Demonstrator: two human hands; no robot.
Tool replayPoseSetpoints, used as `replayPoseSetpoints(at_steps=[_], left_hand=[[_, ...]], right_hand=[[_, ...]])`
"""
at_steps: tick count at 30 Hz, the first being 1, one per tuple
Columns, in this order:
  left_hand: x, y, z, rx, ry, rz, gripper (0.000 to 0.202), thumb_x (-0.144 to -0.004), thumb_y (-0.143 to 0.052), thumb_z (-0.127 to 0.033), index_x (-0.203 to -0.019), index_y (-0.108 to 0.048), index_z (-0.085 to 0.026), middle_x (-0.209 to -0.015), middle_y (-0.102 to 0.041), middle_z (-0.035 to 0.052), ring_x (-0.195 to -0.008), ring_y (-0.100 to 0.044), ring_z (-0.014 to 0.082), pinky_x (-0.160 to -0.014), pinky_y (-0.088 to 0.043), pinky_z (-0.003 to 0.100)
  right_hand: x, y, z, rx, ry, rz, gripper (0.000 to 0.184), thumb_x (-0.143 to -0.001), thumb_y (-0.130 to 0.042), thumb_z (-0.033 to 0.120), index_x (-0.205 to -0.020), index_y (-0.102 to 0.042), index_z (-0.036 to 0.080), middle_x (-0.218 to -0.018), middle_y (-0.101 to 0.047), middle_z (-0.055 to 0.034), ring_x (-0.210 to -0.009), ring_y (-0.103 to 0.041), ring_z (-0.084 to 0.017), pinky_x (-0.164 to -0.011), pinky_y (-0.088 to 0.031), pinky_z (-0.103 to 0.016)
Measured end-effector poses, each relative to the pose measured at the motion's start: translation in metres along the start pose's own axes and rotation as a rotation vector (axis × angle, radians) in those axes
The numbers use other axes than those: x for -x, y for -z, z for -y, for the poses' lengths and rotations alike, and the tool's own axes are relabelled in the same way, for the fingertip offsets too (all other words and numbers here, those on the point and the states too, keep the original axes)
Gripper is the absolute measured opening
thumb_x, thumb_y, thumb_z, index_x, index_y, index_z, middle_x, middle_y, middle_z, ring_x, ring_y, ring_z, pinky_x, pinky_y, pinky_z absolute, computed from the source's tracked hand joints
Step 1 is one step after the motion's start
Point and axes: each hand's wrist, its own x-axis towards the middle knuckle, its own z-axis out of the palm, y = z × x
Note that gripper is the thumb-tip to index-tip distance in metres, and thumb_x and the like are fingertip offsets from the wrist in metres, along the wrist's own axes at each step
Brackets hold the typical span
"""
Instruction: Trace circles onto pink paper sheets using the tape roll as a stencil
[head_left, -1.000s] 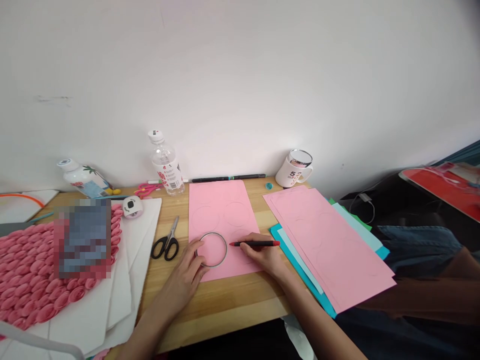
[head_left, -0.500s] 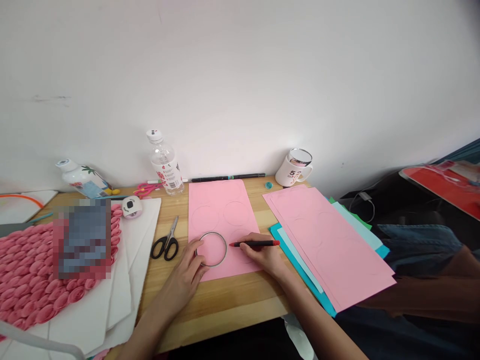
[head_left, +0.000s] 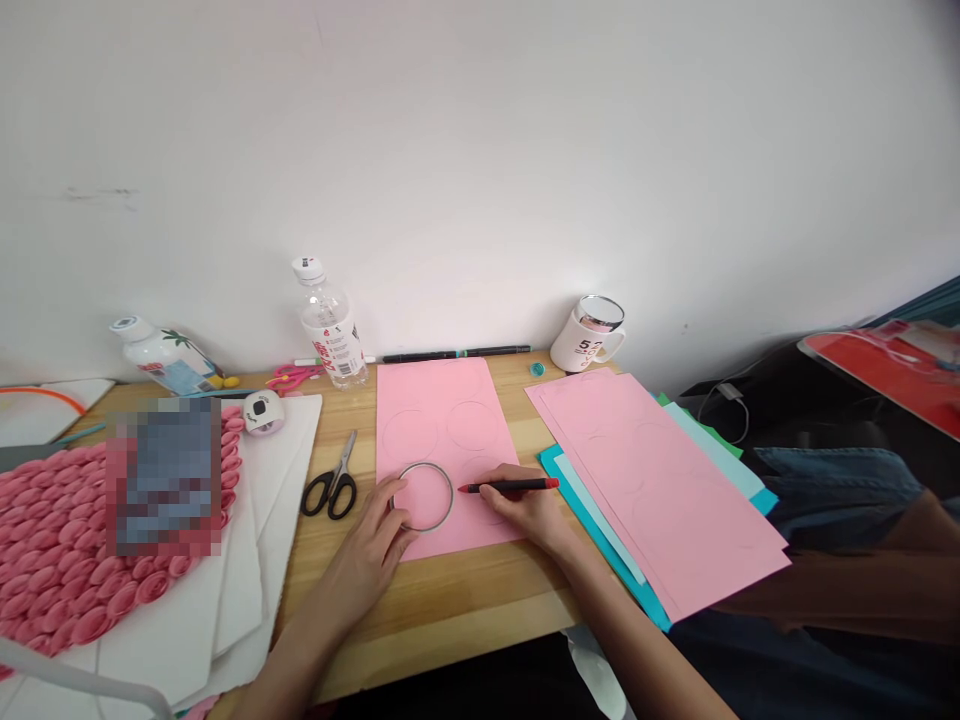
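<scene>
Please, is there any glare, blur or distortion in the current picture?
Head view: soft light, small bright glints on the bottle and the mug's shiny rim; the bottle leans leftward, probably wide-angle distortion; mosaic blocks hide part of the pink rosettes; the pen in the right hand looks fairly sharp.

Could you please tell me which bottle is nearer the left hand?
The clear bottle; the white bottle, with a palm-tree picture, is farther from the left hand.
</scene>
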Motion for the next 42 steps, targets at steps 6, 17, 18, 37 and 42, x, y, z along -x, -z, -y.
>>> replayPoseSetpoints(at_steps=[6, 17, 18, 37, 42], left_hand=[[0.0, -0.001, 0.001, -0.009, -0.007, -0.002, 0.011, -0.094, -0.044, -0.017, -0.086, -0.052, -0.019, -0.131, -0.049, 0.0116, -0.128, -0.046, 0.0237, -0.102, -0.047, 0.04], [0.001, -0.002, 0.001, -0.002, -0.005, -0.003, 0.01, -0.094, -0.044, -0.015, -0.087, -0.052, -0.019, -0.13, -0.049, 0.012, -0.126, -0.048, 0.0233, -0.1, -0.048, 0.039], [0.001, -0.001, 0.001, 0.001, -0.005, -0.005, 0.011, -0.093, -0.045, -0.016, -0.087, -0.052, -0.019, -0.13, -0.05, 0.0119, -0.125, -0.048, 0.0236, -0.1, -0.048, 0.04], [-0.001, 0.0, 0.0, -0.006, -0.017, -0.014, 0.01, -0.093, -0.046, -0.016, -0.086, -0.053, -0.019, -0.129, -0.052, 0.012, -0.127, -0.048, 0.0248, -0.101, -0.048, 0.041], [-0.001, 0.001, -0.001, -0.007, -0.015, -0.015, 0.012, -0.093, -0.046, -0.016, -0.085, -0.054, -0.019, -0.128, -0.053, 0.0114, -0.126, -0.049, 0.0248, -0.101, -0.048, 0.041]], right_hand=[[0.001, 0.002, 0.001, -0.009, -0.027, 0.003, 0.015, -0.077, -0.055, 0.019, -0.075, -0.07, 0.02, -0.076, -0.072, -0.0027, -0.071, -0.065, -0.017, -0.065, -0.052, -0.028], [0.001, 0.0, -0.007, -0.006, -0.019, -0.005, 0.014, -0.078, -0.058, 0.021, -0.079, -0.072, 0.022, -0.082, -0.073, -0.0031, -0.077, -0.066, -0.018, -0.068, -0.053, -0.029], [0.001, 0.0, -0.005, -0.005, -0.018, -0.001, 0.014, -0.078, -0.058, 0.021, -0.079, -0.072, 0.022, -0.081, -0.073, -0.0031, -0.076, -0.066, -0.018, -0.068, -0.053, -0.029], [0.001, 0.0, -0.001, -0.031, -0.017, -0.005, 0.013, -0.074, -0.056, 0.019, -0.073, -0.069, 0.02, -0.074, -0.072, -0.003, -0.069, -0.064, -0.017, -0.062, -0.05, -0.028], [0.001, 0.001, 0.0, -0.064, -0.059, 0.017, 0.012, -0.072, -0.055, 0.017, -0.067, -0.066, 0.019, -0.069, -0.07, -0.0019, -0.066, -0.064, -0.016, -0.06, -0.051, -0.026]])
